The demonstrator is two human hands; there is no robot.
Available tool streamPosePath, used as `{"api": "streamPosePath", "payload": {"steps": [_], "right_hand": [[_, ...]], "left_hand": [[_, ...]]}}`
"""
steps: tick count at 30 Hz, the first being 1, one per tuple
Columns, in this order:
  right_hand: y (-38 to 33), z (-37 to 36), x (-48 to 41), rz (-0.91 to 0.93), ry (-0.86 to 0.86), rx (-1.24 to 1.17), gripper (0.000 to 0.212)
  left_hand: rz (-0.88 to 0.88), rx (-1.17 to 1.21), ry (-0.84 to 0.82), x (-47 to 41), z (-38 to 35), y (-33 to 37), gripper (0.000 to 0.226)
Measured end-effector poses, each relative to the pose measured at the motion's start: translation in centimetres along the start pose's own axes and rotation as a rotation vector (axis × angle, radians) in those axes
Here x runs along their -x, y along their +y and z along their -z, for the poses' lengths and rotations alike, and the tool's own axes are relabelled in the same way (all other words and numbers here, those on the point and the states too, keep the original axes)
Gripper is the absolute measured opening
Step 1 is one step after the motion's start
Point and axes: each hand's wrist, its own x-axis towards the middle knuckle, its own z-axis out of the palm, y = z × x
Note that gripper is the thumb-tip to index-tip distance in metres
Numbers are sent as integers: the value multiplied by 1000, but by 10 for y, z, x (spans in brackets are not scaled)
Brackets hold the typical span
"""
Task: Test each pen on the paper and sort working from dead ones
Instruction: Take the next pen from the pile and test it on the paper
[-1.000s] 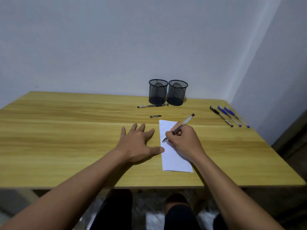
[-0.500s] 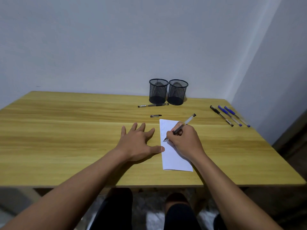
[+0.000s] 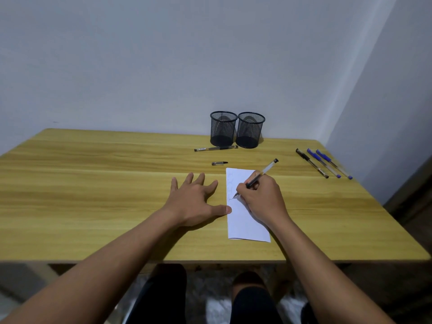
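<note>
Little has moved: pen (image 3: 256,177) tip shifted slightly lower on paper (image 3: 245,220), gripped by closed right hand (image 3: 263,199). Left hand (image 3: 195,201) is laid flat, fingers spread, thumb touching paper. Wooden table (image 3: 93,195) is set against white walls.

Nothing here can be read. The paper (image 3: 245,220) carries a column of faint pen scribbles along its left edge, just above and beside the tip of the pen (image 3: 257,177) pinched in the right hand (image 3: 263,199), but they form no legible letters or numbers. The capped pen (image 3: 216,148) lying well beyond the grip, in front of the mesh cups (image 3: 237,129), has a small label band on its barrel, too small to make out
</note>
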Motion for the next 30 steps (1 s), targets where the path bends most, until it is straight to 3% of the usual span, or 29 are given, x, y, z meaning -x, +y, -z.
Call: {"api": "streamPosePath", "payload": {"steps": [25, 27, 30], "right_hand": [[-3, 0, -23, -40, -144, -196, 19], [-6, 4, -24, -42, -161, -282, 21], [-10, 15, -28, -50, -159, -432, 24]], "left_hand": [[-14, 58, -26, 3, 8, -1, 94], [19, 198, -20, -2, 21, -6, 84], [96, 445, 190, -26, 38, -12, 51]]}}
